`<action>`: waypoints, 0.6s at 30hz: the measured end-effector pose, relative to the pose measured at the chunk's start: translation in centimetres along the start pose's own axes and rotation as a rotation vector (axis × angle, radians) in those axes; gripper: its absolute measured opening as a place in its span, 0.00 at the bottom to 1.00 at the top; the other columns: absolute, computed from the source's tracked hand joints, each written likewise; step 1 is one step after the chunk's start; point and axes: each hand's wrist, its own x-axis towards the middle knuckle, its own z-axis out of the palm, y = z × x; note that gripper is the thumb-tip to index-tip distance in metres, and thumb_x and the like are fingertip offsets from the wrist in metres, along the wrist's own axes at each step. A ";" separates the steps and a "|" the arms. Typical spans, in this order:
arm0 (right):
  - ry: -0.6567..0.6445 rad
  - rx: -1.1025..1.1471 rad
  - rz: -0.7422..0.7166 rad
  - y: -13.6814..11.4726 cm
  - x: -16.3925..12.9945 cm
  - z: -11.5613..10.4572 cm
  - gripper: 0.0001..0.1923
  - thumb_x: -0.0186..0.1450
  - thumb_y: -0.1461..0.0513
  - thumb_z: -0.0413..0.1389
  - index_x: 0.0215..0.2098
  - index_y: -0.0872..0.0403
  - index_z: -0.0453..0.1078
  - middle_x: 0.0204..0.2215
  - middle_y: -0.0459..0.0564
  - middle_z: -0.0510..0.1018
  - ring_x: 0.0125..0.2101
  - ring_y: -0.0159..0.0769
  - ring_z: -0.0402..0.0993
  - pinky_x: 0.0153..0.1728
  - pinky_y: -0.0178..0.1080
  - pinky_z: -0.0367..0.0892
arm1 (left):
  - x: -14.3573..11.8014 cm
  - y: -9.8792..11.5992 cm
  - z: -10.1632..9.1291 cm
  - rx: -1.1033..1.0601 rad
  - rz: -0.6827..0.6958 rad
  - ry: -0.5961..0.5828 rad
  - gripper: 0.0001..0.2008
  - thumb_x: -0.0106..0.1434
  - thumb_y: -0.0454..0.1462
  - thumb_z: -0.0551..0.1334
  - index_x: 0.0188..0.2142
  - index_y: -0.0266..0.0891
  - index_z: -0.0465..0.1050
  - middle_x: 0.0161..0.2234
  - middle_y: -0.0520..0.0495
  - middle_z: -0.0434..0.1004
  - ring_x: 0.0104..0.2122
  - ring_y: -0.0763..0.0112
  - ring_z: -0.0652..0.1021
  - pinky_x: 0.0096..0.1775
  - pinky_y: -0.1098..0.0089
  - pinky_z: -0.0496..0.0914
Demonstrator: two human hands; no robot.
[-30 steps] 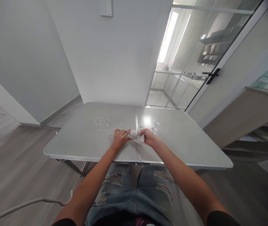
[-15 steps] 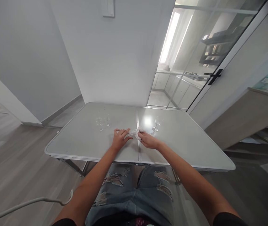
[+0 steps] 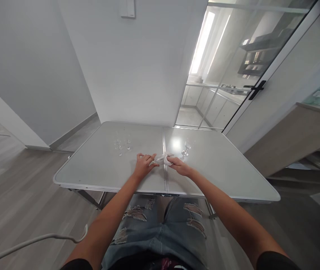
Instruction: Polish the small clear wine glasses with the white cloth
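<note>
My left hand (image 3: 143,165) grips a small clear stemmed glass (image 3: 157,159) held low over the middle seam of a grey folding table (image 3: 92,170). My right hand (image 3: 179,166) pinches a white cloth (image 3: 166,158) pressed against that glass. Both hands meet at the table's centre. A second clear wine glass (image 3: 186,147) stands upright just beyond my right hand. A cluster of small clear glasses (image 3: 122,143) stands on the left half of the table, beyond my left hand.
A white wall rises right behind the table's far edge. A glass door with a black handle (image 3: 257,90) lies to the right, with a wooden shelf unit (image 3: 303,131) beside it. A white cable (image 3: 30,242) hangs at lower left over the wood floor.
My right hand has turned from a closed fist around the cloth to a flatter pinch, shifting the cloth along the glass. My left hand has stayed put.
</note>
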 end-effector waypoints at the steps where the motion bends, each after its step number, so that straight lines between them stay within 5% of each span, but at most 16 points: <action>1: 0.077 0.116 0.050 -0.2 0.2 0.4 0.05 0.60 0.61 0.55 0.35 0.51 0.71 0.37 0.48 0.75 0.41 0.42 0.66 0.50 0.44 0.61 | 0.0 0.0 0.0 -0.002 -0.001 0.003 0.24 0.67 0.51 0.61 0.58 0.44 0.70 0.41 0.43 0.82 0.40 0.64 0.78 0.51 0.58 0.56; 6: 0.369 0.706 0.311 -1.7 1.3 2.2 0.11 0.54 0.60 0.57 0.37 0.51 0.68 0.32 0.45 0.72 0.34 0.36 0.65 0.37 0.37 0.61 | 0.0 -0.1 0.1 0.014 -0.026 0.024 0.24 0.67 0.50 0.61 0.58 0.44 0.71 0.40 0.42 0.81 0.39 0.64 0.78 0.50 0.58 0.57; 10: 0.504 0.926 0.418 -2.7 1.9 2.7 0.11 0.52 0.59 0.57 0.33 0.52 0.65 0.29 0.46 0.71 0.31 0.36 0.65 0.33 0.37 0.63 | 0.0 -0.1 0.1 0.022 -0.027 0.030 0.23 0.67 0.50 0.61 0.57 0.43 0.72 0.39 0.42 0.82 0.38 0.64 0.78 0.50 0.58 0.57; 14: 0.579 0.890 0.404 -2.2 2.1 3.5 0.13 0.52 0.60 0.57 0.36 0.51 0.65 0.30 0.44 0.70 0.31 0.35 0.65 0.33 0.36 0.62 | 0.1 0.0 -0.1 0.028 -0.017 0.035 0.23 0.67 0.49 0.61 0.58 0.44 0.71 0.39 0.42 0.82 0.38 0.63 0.78 0.49 0.58 0.58; 18: 0.535 0.504 0.228 -0.9 1.8 4.3 0.14 0.52 0.62 0.56 0.38 0.51 0.68 0.33 0.44 0.71 0.35 0.36 0.65 0.38 0.37 0.62 | 0.1 -0.1 -0.3 0.018 -0.074 0.059 0.23 0.67 0.49 0.61 0.58 0.43 0.71 0.38 0.42 0.81 0.38 0.64 0.78 0.48 0.59 0.58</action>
